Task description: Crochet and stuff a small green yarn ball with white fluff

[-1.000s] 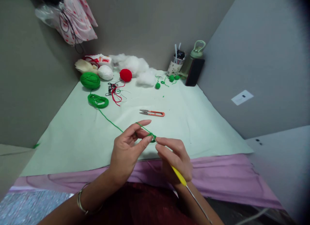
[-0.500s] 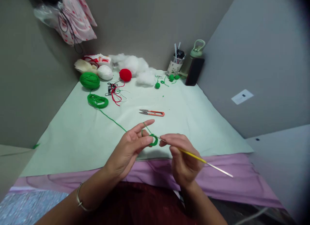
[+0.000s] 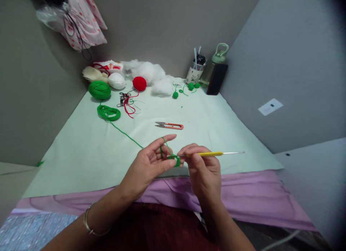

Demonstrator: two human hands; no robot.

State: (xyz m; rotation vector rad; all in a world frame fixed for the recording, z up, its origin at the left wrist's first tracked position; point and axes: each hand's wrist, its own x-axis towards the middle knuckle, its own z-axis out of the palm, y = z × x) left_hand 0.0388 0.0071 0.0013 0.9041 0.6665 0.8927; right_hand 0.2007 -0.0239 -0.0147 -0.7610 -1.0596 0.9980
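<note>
Between thumb and fingers, my left hand (image 3: 147, 161) pinches a small green crochet piece (image 3: 177, 161), partly hidden by the fingers. Green yarn (image 3: 125, 135) runs from a loose coil on the table to this hand and passes over the raised index finger. My right hand (image 3: 202, 168) grips a crochet hook (image 3: 211, 154) by its yellow handle, holding it nearly level. The hook's thin metal tip reaches the top of the green piece, while its other metal end sticks out to the right.
Orange thread snips (image 3: 169, 125) lie beyond my hands. Farther back are a green yarn ball (image 3: 100, 89), a yarn coil (image 3: 108, 113), a red yarn ball (image 3: 139, 84), white stuffing (image 3: 150, 74) and small green balls (image 3: 175, 95). A phone (image 3: 217, 79) leans against a bottle (image 3: 220, 56) at the right.
My right hand has turned the hook from a downward slant to nearly level, its tip now farther left across the green piece. My left hand has shifted slightly right.
</note>
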